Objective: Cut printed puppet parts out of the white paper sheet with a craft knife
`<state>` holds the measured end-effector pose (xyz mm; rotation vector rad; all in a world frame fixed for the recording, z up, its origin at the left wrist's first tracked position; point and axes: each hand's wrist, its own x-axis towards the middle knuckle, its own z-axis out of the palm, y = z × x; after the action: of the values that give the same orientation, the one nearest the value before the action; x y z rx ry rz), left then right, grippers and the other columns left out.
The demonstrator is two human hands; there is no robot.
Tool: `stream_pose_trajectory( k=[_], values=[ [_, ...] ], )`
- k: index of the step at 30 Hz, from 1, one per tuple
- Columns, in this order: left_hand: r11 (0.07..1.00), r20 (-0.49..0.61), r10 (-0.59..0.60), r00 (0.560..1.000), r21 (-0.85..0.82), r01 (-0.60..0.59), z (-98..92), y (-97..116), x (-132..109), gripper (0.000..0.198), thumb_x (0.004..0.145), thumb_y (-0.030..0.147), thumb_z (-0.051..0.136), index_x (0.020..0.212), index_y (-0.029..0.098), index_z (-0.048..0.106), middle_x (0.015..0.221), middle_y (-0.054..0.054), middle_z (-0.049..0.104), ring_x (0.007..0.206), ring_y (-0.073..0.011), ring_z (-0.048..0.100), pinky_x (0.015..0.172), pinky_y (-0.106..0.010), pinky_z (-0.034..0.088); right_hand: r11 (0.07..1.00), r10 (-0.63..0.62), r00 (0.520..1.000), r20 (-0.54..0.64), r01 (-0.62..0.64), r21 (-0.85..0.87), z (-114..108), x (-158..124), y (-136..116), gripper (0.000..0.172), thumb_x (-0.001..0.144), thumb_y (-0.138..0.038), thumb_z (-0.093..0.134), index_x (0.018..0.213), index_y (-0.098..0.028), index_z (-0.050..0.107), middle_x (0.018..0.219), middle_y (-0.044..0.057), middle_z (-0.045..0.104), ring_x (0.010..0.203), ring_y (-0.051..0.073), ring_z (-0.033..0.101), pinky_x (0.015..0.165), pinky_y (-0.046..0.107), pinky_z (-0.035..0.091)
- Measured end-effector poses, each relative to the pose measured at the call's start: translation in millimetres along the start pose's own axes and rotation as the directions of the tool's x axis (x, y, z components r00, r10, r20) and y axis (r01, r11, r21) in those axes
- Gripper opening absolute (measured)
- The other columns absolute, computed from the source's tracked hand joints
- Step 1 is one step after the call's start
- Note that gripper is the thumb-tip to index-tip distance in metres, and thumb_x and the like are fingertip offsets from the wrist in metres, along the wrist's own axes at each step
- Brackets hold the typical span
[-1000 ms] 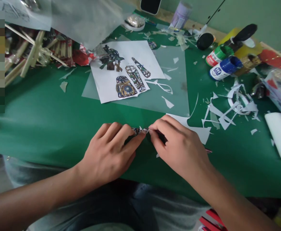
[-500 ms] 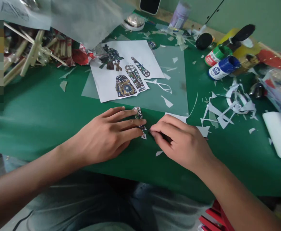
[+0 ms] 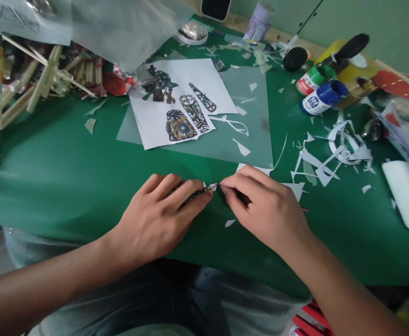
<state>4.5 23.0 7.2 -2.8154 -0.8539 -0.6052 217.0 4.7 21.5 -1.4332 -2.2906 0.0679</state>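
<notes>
counter [image 3: 67,177]: green cover, fills the frame, cluttered at the top and right
printed sheet [image 3: 151,123]: upper centre, coloured figures on it
paper scraps [image 3: 330,158]: white, centre right
left hand [image 3: 158,219]: lower centre, fingers pressed together, pinning the cutout flat on the counter
right hand [image 3: 269,210]: just right of the left hand, fingers pinching the thin tool
thin tool [image 3: 239,197]: mostly hidden, tip at the cutout's right edge
cutout [image 3: 209,188]: small, patterned, centre frame, between the two hands' fingertips

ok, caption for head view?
Left hand holds a printed cutout on the green mat; right hand holds a tool against it.
</notes>
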Motion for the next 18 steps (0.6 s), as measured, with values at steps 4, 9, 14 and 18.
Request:
stream_pose_trajectory(
  k=[4, 9, 14, 18],
  values=[
    [1.0, 0.005, 0.005, 1.0, -0.022, -0.005, -1.2, -2.7, -1.4, 0.031, 0.091, 0.013, 0.05, 0.117, 0.021, 0.066, 0.109, -0.002, 0.069, 0.081, -0.0208, 0.051, 0.064, -0.035, 0.036, 0.999, -0.034, 0.999, 0.006, 0.033, 0.018, 0.6, 1.8, 1.3, 0.017, 0.089, -0.01, 0.052, 0.083, -0.016, 0.066, 0.08, 0.002, 0.065, 0.063, 0.009, 0.057, 0.056, 0.021, 0.041],
    [1.0, 0.006, 0.0, 1.0, -0.018, 0.0, -1.0, -2.9, 0.3, 0.031, 0.092, 0.014, 0.05, 0.118, 0.02, 0.066, 0.107, -0.001, 0.07, 0.08, -0.0214, 0.051, 0.063, -0.035, 0.036, 0.998, -0.055, 0.998, 0.006, 0.055, -0.001, 0.9, 3.8, 0.1, 0.016, 0.087, -0.009, 0.054, 0.082, -0.017, 0.067, 0.079, 0.001, 0.066, 0.062, 0.008, 0.058, 0.052, 0.02, 0.039],
    [1.0, 0.007, -0.004, 1.0, -0.022, 0.005, -0.3, -3.5, 1.6, 0.03, 0.092, 0.014, 0.05, 0.117, 0.021, 0.066, 0.108, 0.0, 0.07, 0.08, -0.0213, 0.051, 0.063, -0.036, 0.036, 0.997, -0.075, 0.996, 0.042, 0.076, -0.029, -0.2, 5.3, 3.7, 0.017, 0.086, -0.01, 0.054, 0.077, -0.018, 0.066, 0.075, -0.001, 0.063, 0.057, 0.007, 0.051, 0.048, 0.02, 0.034],
    [1.0, 0.019, 0.003, 1.0, -0.025, -0.003, -2.3, -5.2, 1.3, 0.032, 0.093, 0.013, 0.048, 0.117, 0.021, 0.066, 0.109, 0.0, 0.07, 0.082, -0.0213, 0.052, 0.063, -0.035, 0.036, 0.993, -0.102, 0.994, 0.042, 0.104, -0.047, -1.2, 6.1, 7.4, 0.018, 0.086, -0.011, 0.054, 0.074, -0.018, 0.066, 0.073, -0.002, 0.061, 0.052, 0.006, 0.042, 0.046, 0.02, 0.031]
  ],
)
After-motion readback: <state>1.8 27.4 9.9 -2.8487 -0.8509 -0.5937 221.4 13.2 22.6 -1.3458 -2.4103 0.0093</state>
